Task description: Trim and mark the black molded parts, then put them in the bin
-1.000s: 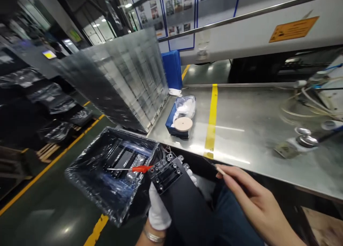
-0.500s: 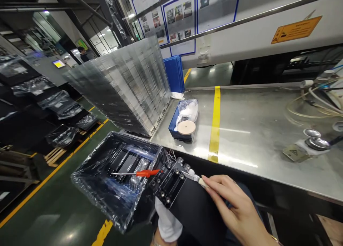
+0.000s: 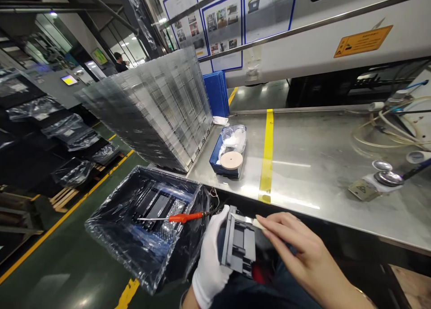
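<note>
My left hand (image 3: 211, 257), in a white glove, grips a dark grey plastic part (image 3: 248, 243) by its left side. The part stands tilted, showing a face with raised edges and rectangular openings. Bare fingers of my right hand (image 3: 296, 244) pinch the pale handle of a small knife (image 3: 248, 219). Its blade lies against the upper edge of the part. To the left, a red-handled tool (image 3: 185, 217) with a long thin metal shaft extends over a plastic-lined bin (image 3: 114, 246). Dark parts and bubble wrap lie inside that bin.
A steel bench (image 3: 303, 165) with yellow tape (image 3: 267, 156) runs ahead. On it stand a blue box (image 3: 217, 158) with a round tan disc (image 3: 231, 160), stacked clear sheets (image 3: 161, 116), blue panels (image 3: 215, 93) and a metal device (image 3: 377, 183) near hoses. A person (image 3: 120, 62) is far left.
The plastic part has been turned over, from its side with round metal fittings to a ribbed side. My left hand has risen beside it. The knife stays in my right hand.
</note>
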`<state>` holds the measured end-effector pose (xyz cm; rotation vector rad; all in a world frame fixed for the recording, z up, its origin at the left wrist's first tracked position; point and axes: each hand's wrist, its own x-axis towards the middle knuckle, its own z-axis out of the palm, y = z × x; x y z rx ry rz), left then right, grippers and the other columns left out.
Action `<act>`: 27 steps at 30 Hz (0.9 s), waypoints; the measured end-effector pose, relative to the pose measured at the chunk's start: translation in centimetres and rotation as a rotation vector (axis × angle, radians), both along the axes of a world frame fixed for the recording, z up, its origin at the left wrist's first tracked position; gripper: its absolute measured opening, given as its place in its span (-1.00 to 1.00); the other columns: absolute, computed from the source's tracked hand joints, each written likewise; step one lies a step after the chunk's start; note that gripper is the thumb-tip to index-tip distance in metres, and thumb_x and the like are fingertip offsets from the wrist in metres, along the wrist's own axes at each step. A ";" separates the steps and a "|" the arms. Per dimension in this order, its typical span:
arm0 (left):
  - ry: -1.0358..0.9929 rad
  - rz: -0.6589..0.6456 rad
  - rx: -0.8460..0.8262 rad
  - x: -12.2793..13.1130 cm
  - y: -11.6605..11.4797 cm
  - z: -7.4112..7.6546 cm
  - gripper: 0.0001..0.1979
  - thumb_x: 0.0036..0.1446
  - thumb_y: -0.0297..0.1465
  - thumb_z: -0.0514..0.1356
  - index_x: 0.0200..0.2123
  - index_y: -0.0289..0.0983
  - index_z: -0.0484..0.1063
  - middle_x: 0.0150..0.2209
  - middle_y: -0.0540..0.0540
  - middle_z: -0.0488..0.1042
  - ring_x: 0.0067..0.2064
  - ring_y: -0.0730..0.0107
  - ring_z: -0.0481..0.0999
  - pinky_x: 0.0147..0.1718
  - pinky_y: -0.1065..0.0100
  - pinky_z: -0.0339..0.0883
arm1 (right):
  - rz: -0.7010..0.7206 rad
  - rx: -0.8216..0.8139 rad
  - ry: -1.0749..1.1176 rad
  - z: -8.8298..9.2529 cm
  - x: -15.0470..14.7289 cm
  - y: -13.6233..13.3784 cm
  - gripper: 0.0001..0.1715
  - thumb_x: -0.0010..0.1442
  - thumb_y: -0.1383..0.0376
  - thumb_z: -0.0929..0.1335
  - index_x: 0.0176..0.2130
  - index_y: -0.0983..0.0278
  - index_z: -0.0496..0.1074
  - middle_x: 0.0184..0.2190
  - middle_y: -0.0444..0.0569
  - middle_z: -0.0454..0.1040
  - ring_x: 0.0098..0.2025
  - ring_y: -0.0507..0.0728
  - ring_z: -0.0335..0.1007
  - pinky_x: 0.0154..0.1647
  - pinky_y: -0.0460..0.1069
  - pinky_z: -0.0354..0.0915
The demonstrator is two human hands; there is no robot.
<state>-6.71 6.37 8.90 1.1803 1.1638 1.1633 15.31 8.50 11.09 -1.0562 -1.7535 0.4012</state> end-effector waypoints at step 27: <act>0.053 -0.275 -0.170 0.7 0.7 4.5 -0.59 0.25 0.01 0.15 -0.32 -0.19 0.56 -0.37 -0.07 0.55 -0.25 0.23 0.54 -0.16 0.22 0.47 | 0.583 -1.008 0.202 1.3 0.5 1.0 -0.16 0.10 -0.42 0.24 -0.53 0.29 0.33 -0.64 -0.20 0.13 -0.58 -0.04 0.00 -0.56 -0.11 0.06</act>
